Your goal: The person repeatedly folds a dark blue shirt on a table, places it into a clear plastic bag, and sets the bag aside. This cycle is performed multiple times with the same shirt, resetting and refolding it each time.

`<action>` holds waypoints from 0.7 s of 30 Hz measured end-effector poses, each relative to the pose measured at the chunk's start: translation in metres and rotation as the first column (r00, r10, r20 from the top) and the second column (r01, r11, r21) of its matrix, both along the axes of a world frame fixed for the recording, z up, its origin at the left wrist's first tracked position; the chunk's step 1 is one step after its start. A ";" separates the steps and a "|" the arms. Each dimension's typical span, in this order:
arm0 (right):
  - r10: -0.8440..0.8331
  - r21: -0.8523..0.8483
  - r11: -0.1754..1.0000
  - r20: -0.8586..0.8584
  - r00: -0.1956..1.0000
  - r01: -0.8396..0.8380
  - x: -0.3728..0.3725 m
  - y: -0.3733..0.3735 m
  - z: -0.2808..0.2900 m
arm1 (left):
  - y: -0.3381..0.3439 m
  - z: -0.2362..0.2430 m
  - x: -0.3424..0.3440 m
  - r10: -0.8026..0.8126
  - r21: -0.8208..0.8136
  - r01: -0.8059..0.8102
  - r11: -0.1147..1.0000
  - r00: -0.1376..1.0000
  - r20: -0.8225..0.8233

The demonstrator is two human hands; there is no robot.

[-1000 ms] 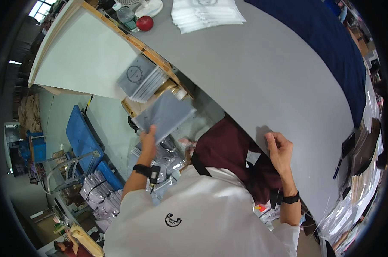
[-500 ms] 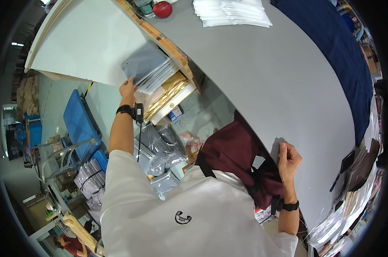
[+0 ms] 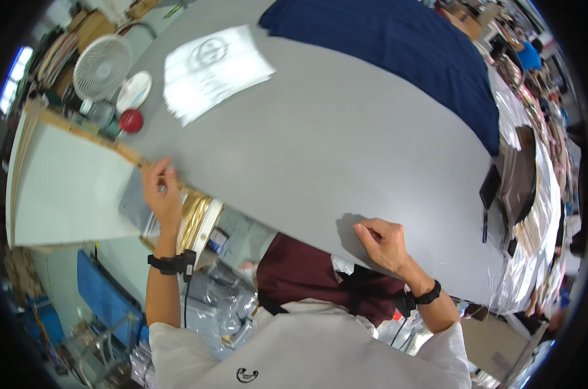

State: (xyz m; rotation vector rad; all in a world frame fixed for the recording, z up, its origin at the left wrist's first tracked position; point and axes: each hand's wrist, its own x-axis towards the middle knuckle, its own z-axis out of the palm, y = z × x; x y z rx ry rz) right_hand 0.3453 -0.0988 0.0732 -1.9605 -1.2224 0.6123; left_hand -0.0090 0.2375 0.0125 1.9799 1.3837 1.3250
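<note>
My left hand [image 3: 162,194] is raised over the grey flat plastic packets [image 3: 134,202], close to the table's left corner. Its fingers curl in toward the thumb and are somewhat blurred; whether anything is between them I cannot make out. In a loose fist with nothing in it, my right hand [image 3: 383,243] rests at the near edge of the grey table [image 3: 307,142]. A stack of white printed sheets or bags [image 3: 213,71] lies toward the far left of the tabletop. Dark blue cloth [image 3: 398,58] spreads along the far edge.
A red apple [image 3: 131,120], a clear bottle [image 3: 99,111] and a white fan [image 3: 103,67] stand at the left. At the right are a phone [image 3: 490,187], a pen [image 3: 484,227] and piled plastic-wrapped items. Clear-bagged goods [image 3: 223,292] lie below the table.
My left hand has come off the edge of the grey packets and up toward the table. My view has turned left, and my right hand stays a loose fist on the table.
</note>
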 end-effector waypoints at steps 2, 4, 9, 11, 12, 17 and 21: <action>-0.011 0.042 0.999 0.055 0.998 0.008 0.020 0.013 0.009 | -0.004 0.034 0.067 -0.204 -0.002 0.204 0.979 0.978 -0.029; -0.060 0.071 0.996 0.054 0.997 0.056 0.043 0.026 0.016 | 0.008 0.054 0.139 -0.366 -0.029 0.365 0.931 0.928 -0.073; -0.110 0.056 0.993 0.106 0.988 0.104 0.099 0.036 0.027 | 0.103 0.058 0.287 -0.359 -0.174 0.340 0.924 0.929 -0.093; -0.126 0.039 0.992 0.137 0.982 0.122 0.117 0.039 0.027 | 0.152 0.049 0.328 -0.273 -0.107 0.261 0.959 0.954 -0.126; -0.131 0.048 0.991 0.125 0.983 0.126 0.126 0.042 0.027 | 0.174 0.044 0.341 -0.218 -0.123 0.200 0.972 0.963 -0.156; -0.143 0.020 0.990 0.141 0.980 0.141 0.164 0.062 0.028 | 0.234 0.018 0.378 -0.048 -0.194 -0.016 0.981 0.947 -0.319; -0.133 0.161 0.981 0.182 0.974 0.104 0.186 0.096 0.022 | 0.233 0.024 0.380 -0.009 -0.135 -0.043 0.990 0.932 -0.363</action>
